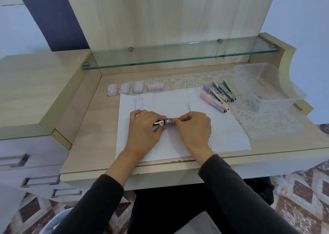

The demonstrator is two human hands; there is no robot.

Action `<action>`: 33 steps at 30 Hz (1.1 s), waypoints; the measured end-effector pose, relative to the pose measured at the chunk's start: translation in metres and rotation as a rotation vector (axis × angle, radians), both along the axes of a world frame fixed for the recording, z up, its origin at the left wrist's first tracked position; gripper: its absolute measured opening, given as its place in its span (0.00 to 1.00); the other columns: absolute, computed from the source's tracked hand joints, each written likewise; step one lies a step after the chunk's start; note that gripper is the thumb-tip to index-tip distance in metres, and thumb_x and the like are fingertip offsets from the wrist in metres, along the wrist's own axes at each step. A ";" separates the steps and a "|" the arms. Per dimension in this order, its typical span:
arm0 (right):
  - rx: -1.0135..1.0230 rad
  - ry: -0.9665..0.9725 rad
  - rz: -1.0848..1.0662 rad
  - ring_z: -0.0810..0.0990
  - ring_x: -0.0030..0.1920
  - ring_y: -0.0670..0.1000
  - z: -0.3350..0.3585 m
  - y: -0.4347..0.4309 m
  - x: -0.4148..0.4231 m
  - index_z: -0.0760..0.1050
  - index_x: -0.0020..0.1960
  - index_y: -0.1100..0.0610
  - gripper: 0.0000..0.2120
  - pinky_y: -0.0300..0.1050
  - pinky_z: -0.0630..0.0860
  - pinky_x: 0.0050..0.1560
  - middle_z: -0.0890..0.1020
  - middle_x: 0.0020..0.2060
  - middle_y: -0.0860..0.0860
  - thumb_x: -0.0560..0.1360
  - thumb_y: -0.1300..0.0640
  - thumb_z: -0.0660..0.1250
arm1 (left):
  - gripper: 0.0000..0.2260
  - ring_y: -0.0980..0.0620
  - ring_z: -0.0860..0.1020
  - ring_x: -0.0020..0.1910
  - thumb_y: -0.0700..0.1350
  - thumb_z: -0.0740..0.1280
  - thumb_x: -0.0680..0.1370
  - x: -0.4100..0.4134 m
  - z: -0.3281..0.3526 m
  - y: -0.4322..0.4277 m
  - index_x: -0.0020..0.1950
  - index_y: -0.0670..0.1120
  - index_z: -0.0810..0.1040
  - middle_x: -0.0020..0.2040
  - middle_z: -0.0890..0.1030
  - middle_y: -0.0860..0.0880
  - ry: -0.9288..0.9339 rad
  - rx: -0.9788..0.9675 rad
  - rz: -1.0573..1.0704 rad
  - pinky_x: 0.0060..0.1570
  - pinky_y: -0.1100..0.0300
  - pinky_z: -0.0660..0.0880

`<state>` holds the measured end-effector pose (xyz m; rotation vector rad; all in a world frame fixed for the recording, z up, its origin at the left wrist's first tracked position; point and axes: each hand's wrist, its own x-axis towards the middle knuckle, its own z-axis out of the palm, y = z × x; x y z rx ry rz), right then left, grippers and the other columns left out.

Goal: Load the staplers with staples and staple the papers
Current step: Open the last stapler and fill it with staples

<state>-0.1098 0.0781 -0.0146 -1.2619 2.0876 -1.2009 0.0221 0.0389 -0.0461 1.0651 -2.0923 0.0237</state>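
Observation:
A metal stapler (164, 122) lies lengthwise over the white papers (227, 132) in the middle of the desk. My left hand (144, 127) grips its left end and my right hand (193, 127) pinches its right end, so most of the stapler is hidden. Several more staplers, pink, purple and blue-grey (216, 98), lie side by side at the papers' far right corner. Several small staple boxes (138, 88) stand in a row beyond the papers at the back left.
A clear plastic tub (267, 86) sits on a lace mat (263, 125) at the right. A glass shelf (178, 57) runs along the back above the desk. Drawers (35, 180) lie to the left, below the desk's front edge.

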 end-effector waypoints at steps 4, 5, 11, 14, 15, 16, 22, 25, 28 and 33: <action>-0.007 -0.060 0.007 0.74 0.35 0.47 -0.001 -0.001 -0.005 0.82 0.38 0.57 0.05 0.33 0.65 0.29 0.81 0.34 0.50 0.69 0.56 0.71 | 0.08 0.53 0.76 0.36 0.45 0.72 0.65 0.000 0.002 0.001 0.43 0.46 0.82 0.35 0.82 0.51 -0.005 0.011 -0.004 0.49 0.57 0.63; -0.010 -0.078 0.011 0.74 0.34 0.47 -0.001 -0.001 -0.008 0.81 0.37 0.57 0.04 0.34 0.65 0.29 0.80 0.32 0.50 0.69 0.56 0.72 | 0.08 0.52 0.77 0.36 0.45 0.72 0.65 0.000 0.002 0.001 0.43 0.46 0.82 0.35 0.82 0.51 -0.006 0.013 -0.003 0.49 0.57 0.63; -0.034 -0.174 0.104 0.72 0.29 0.44 0.004 0.000 -0.026 0.80 0.31 0.57 0.07 0.35 0.65 0.31 0.76 0.25 0.45 0.66 0.59 0.74 | 0.09 0.51 0.78 0.36 0.45 0.72 0.65 0.000 0.004 0.002 0.43 0.46 0.82 0.35 0.82 0.51 -0.017 0.036 -0.002 0.48 0.58 0.62; -0.065 -0.237 0.151 0.72 0.29 0.45 0.008 0.003 -0.030 0.77 0.27 0.54 0.10 0.38 0.67 0.33 0.76 0.25 0.47 0.65 0.60 0.74 | 0.09 0.49 0.79 0.34 0.45 0.72 0.65 0.000 0.005 0.002 0.43 0.45 0.82 0.35 0.82 0.51 -0.029 0.054 0.007 0.48 0.59 0.61; -0.072 -0.257 0.160 0.72 0.28 0.46 0.010 0.005 -0.033 0.77 0.27 0.55 0.10 0.37 0.68 0.33 0.77 0.25 0.49 0.65 0.61 0.74 | 0.09 0.49 0.79 0.34 0.46 0.72 0.65 0.000 0.005 0.002 0.43 0.45 0.82 0.35 0.82 0.50 -0.030 0.060 0.015 0.48 0.60 0.61; -0.081 -0.280 0.168 0.72 0.28 0.45 0.014 0.006 -0.035 0.78 0.28 0.57 0.09 0.36 0.68 0.32 0.77 0.25 0.51 0.65 0.61 0.74 | 0.09 0.49 0.79 0.34 0.46 0.72 0.65 0.000 0.005 0.003 0.43 0.45 0.82 0.36 0.82 0.50 -0.029 0.066 0.024 0.48 0.60 0.61; -0.170 -0.400 0.214 0.73 0.24 0.45 0.046 0.006 -0.074 0.76 0.34 0.58 0.06 0.36 0.73 0.26 0.80 0.27 0.47 0.68 0.63 0.71 | 0.10 0.47 0.80 0.37 0.47 0.70 0.66 0.000 0.003 0.000 0.45 0.44 0.83 0.38 0.84 0.49 -0.063 0.107 0.035 0.47 0.52 0.67; -0.213 -0.292 0.102 0.77 0.25 0.48 0.062 -0.008 -0.110 0.72 0.33 0.57 0.10 0.38 0.76 0.27 0.80 0.31 0.54 0.70 0.64 0.70 | 0.10 0.46 0.80 0.37 0.47 0.70 0.67 0.000 0.002 -0.001 0.45 0.44 0.83 0.39 0.84 0.48 -0.074 0.108 0.039 0.45 0.52 0.68; -0.274 -0.178 -0.007 0.76 0.22 0.44 0.077 -0.023 -0.147 0.70 0.35 0.55 0.11 0.39 0.78 0.28 0.78 0.31 0.53 0.71 0.65 0.69 | 0.11 0.45 0.80 0.38 0.47 0.70 0.67 0.000 0.001 0.000 0.46 0.43 0.83 0.40 0.84 0.47 -0.062 0.119 0.036 0.45 0.51 0.69; -0.133 0.048 -0.094 0.73 0.18 0.42 0.083 -0.035 -0.191 0.75 0.38 0.60 0.05 0.32 0.73 0.22 0.78 0.32 0.54 0.71 0.68 0.67 | 0.11 0.43 0.80 0.39 0.45 0.72 0.69 0.001 0.000 -0.002 0.48 0.42 0.83 0.42 0.84 0.45 -0.048 0.135 0.016 0.45 0.49 0.71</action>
